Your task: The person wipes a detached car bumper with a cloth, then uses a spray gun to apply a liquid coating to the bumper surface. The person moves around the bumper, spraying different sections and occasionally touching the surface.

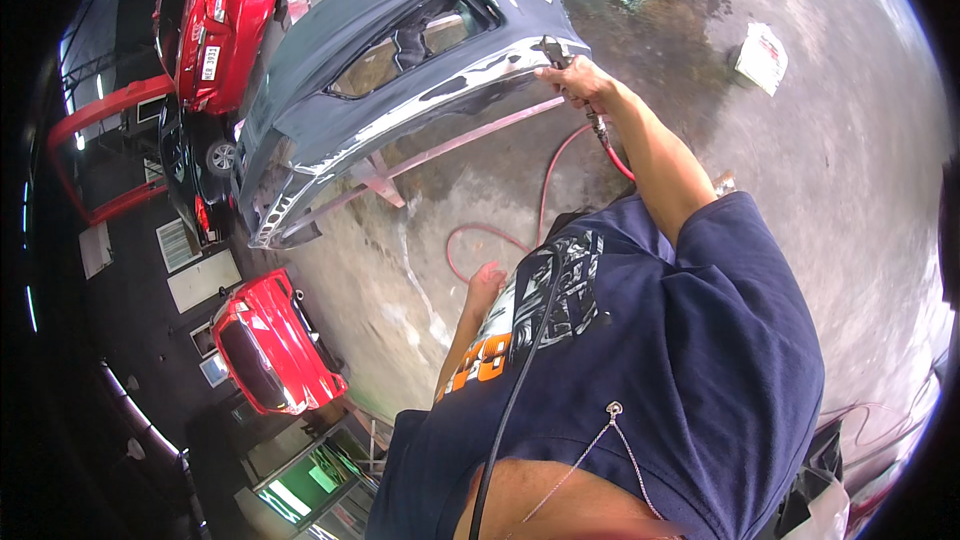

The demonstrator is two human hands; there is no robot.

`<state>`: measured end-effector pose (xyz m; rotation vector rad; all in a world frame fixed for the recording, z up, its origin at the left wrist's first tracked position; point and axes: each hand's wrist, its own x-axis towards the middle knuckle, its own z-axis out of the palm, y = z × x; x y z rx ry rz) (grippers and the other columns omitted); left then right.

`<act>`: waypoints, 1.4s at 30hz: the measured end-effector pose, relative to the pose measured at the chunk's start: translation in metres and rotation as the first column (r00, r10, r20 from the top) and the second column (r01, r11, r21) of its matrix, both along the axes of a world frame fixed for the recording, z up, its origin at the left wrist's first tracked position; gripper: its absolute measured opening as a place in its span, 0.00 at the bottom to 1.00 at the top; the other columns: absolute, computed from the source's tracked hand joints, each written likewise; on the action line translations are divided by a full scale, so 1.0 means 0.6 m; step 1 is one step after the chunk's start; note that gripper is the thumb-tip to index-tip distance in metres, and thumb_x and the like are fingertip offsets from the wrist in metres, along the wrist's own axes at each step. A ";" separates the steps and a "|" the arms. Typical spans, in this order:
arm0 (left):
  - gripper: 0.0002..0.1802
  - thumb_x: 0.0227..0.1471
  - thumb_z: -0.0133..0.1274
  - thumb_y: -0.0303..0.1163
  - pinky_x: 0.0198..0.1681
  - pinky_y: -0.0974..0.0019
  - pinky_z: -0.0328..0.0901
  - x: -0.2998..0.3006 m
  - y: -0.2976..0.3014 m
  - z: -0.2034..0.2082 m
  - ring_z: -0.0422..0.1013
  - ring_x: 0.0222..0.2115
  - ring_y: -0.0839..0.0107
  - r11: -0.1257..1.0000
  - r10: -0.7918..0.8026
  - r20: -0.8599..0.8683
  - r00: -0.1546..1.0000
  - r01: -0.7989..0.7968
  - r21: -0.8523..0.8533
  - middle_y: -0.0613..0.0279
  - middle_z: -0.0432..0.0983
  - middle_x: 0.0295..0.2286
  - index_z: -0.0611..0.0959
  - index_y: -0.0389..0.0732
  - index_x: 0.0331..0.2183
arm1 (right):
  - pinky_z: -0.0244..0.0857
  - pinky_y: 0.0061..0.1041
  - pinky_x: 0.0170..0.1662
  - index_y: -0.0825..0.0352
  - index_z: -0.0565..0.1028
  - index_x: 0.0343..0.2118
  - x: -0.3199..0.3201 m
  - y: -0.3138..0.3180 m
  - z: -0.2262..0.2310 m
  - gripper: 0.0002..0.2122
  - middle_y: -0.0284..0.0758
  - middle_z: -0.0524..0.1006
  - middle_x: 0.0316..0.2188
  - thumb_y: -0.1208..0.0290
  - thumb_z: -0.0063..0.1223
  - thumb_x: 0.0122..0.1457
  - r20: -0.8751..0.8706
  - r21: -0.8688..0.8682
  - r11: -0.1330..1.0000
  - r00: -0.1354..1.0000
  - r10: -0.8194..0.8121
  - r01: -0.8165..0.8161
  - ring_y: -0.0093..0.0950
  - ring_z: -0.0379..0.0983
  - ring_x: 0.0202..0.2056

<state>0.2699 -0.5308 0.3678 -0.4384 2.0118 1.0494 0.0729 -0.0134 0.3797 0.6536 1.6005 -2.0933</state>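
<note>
**Patchy grey bumper holds the upper middle!**

And what a surface on this bumper (370,20): dull grey across the broad face, white streaks and dark blotches running along the near edge, a wide black-rimmed opening through the middle. Down at its left end, small details crowd together, tough to pick out. Underneath, the pinkish stand (470,135) shows a long bar and a bracket; the rest is hidden. Here's the red hose (545,185), looping loosely, part of its run out of sight. Up at the bumper's right end, the right hand (585,85) has its fingers wrapped round a dark tool (555,52), the grip covering much of it; whether it touches the bumper, I can't tell! And the left hand (487,285), low and small: loose or curled fingers? Impossible to call.
</note>
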 end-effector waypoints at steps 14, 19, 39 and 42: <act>0.32 0.58 0.60 0.33 0.43 0.67 0.71 -0.011 0.001 -0.009 0.75 0.38 0.73 1.000 -0.009 0.012 1.000 0.009 0.002 0.56 0.81 0.40 0.71 0.32 0.60 | 0.72 0.44 0.43 0.69 0.77 0.36 0.016 -0.228 0.011 0.19 0.50 0.80 0.29 0.54 0.60 0.62 -0.372 0.330 0.944 0.915 0.159 -0.030 0.52 0.80 0.36; 0.32 0.57 0.60 0.33 0.44 0.66 0.71 -0.004 -0.002 -0.003 0.76 0.39 0.71 0.995 0.097 0.005 0.995 -0.098 0.037 0.55 0.81 0.40 0.72 0.33 0.60 | 0.71 0.45 0.44 0.67 0.77 0.40 0.019 -0.251 0.031 0.16 0.52 0.80 0.31 0.56 0.59 0.62 -0.256 0.375 0.926 0.966 0.048 0.053 0.52 0.79 0.39; 0.31 0.59 0.59 0.33 0.44 0.63 0.75 -0.012 0.018 0.025 0.75 0.41 0.67 0.999 0.033 -0.001 0.999 -0.033 -0.010 0.50 0.78 0.43 0.71 0.34 0.60 | 0.71 0.42 0.41 0.66 0.74 0.41 -0.044 -0.413 0.126 0.13 0.46 0.79 0.28 0.59 0.55 0.66 -0.444 0.376 0.926 0.872 0.207 -0.029 0.49 0.78 0.35; 0.31 0.59 0.60 0.33 0.45 0.63 0.75 -0.016 0.023 0.029 0.75 0.40 0.68 0.999 0.015 0.007 1.000 -0.014 -0.040 0.51 0.78 0.43 0.72 0.34 0.60 | 0.70 0.43 0.45 0.66 0.75 0.42 -0.039 -0.378 0.111 0.14 0.48 0.80 0.32 0.59 0.56 0.65 -0.472 0.461 0.886 0.860 0.194 0.053 0.50 0.78 0.39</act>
